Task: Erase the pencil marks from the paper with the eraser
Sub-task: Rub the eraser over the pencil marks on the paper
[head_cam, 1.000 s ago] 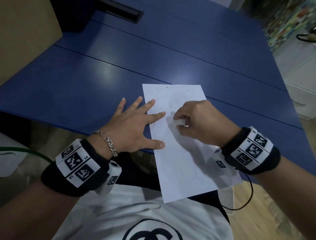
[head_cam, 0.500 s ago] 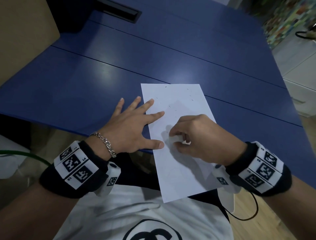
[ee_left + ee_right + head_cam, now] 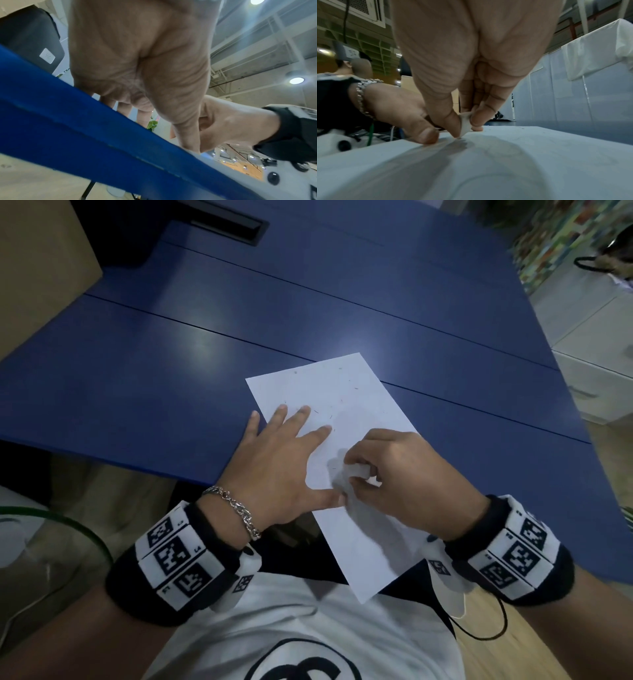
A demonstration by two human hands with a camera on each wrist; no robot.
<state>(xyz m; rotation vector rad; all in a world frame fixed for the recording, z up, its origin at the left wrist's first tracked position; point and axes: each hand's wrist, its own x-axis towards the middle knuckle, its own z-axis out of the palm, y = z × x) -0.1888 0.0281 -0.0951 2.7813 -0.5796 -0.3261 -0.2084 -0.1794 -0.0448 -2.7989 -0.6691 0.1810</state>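
- Head view: your right hand point(image 3: 404, 481) pinches the small white eraser point(image 3: 358, 472) between thumb and fingers, its tip down on the paper point(image 3: 342, 392) about mid-sheet.
- Right wrist view backs that up: eraser point(image 3: 465, 125) squeezed between thumb and fingertip, its lower corner touching the sheet point(image 3: 505, 162).
- Your left hand point(image 3: 277, 470) lies flat with fingers spread, fingertips and thumb pressing the sheet's left edge down; thumb tip sits just beside the eraser.
- Paper lies tilted on the blue table point(image 3: 171, 378), near end hanging over the table edge toward you.
- Done so far, judging by looks: far half of the sheet shows only dark crumbs and short flecks, no clear lines, so it reads as mostly rubbed.
- Faint grey curved strokes show on the near part in the right wrist view, some may be shadow, hard to tell.
- Left to do, I'd say: the area under and nearer than your right hand, then clearing the crumbs.
- Call it roughly midway, low confidence.
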